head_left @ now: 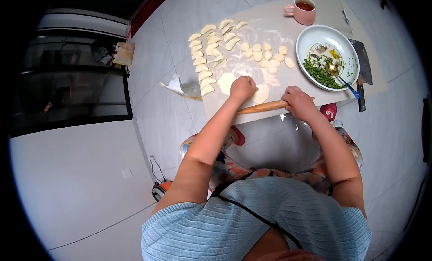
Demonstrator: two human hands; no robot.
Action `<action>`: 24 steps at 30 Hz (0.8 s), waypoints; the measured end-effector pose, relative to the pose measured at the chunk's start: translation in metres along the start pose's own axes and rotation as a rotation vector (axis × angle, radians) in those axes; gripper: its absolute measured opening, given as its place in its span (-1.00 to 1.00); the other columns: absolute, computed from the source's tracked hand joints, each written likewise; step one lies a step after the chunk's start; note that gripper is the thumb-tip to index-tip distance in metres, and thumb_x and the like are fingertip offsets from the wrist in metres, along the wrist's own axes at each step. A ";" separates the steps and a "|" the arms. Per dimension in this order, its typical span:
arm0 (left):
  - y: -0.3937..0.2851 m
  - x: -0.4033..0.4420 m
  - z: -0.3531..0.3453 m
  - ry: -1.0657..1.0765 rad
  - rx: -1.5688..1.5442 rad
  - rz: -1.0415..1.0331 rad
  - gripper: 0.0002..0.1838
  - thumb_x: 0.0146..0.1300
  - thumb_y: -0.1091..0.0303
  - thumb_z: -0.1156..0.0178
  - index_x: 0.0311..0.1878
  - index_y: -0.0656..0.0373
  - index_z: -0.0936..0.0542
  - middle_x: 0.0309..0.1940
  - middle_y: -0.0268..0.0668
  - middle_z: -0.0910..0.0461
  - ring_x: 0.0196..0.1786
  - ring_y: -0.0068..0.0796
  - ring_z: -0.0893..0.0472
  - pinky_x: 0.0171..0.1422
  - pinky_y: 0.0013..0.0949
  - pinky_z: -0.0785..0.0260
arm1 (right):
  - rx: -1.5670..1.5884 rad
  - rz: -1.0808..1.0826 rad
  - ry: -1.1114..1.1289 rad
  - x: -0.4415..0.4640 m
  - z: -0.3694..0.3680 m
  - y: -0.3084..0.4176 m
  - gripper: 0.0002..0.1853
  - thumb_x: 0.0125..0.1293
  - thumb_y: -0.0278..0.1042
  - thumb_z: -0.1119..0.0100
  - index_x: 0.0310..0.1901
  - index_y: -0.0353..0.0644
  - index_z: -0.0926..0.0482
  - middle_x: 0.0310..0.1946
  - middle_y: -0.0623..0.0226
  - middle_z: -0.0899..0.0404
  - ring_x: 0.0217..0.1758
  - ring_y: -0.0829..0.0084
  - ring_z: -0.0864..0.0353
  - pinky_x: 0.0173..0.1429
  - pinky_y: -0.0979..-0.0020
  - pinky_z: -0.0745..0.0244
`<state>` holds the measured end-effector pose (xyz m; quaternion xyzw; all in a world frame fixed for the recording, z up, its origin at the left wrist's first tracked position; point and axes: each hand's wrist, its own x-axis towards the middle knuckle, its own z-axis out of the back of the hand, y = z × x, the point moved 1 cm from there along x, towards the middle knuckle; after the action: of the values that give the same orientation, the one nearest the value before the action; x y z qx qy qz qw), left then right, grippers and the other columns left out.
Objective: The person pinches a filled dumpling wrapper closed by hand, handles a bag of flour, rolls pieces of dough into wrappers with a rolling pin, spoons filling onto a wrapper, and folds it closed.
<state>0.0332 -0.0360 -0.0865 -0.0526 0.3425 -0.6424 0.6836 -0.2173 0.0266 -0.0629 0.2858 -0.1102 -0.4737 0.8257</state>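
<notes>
My left hand [243, 89] has its fingers pressed together at the left edge of a flat round dough wrapper [261, 94]. Wrapped around the right part of a wooden rolling pin [263, 108] is my right hand [297, 101]. The pin lies along the near edge of the board, just below the wrapper. Left of my left hand rest more flat wrappers [226, 83], partly covered by it. Several small dough pieces [268, 55] lie beyond my hands on the floured board [288, 33]. Folded dumplings [203, 67] stand in rows at the left.
A white bowl [354, 58] with chopped greens and a spoon stands at the right. A cleaver [361, 65] lies beside it, partly under the bowl. At the far edge is a pink mug [305, 15] of reddish liquid. A plastic bag [179, 86] is left of the board.
</notes>
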 end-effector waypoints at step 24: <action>-0.028 -0.040 0.060 -0.486 -0.203 -0.262 -0.66 0.19 0.40 -0.32 0.07 0.12 -0.62 -0.25 -0.17 -0.70 -0.22 -0.21 -0.70 -0.07 -0.23 -0.53 | 0.023 -0.118 -0.336 0.008 -0.007 -0.022 -0.76 0.06 -0.56 -0.37 -0.19 -0.20 -0.63 -0.24 0.14 -0.50 -0.04 0.07 -0.53 0.03 0.11 -0.47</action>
<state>0.0446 -0.0264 -0.0105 -0.3165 0.2216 -0.6562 0.6482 -0.2257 0.0140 -0.0819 0.2180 -0.2351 -0.5611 0.7631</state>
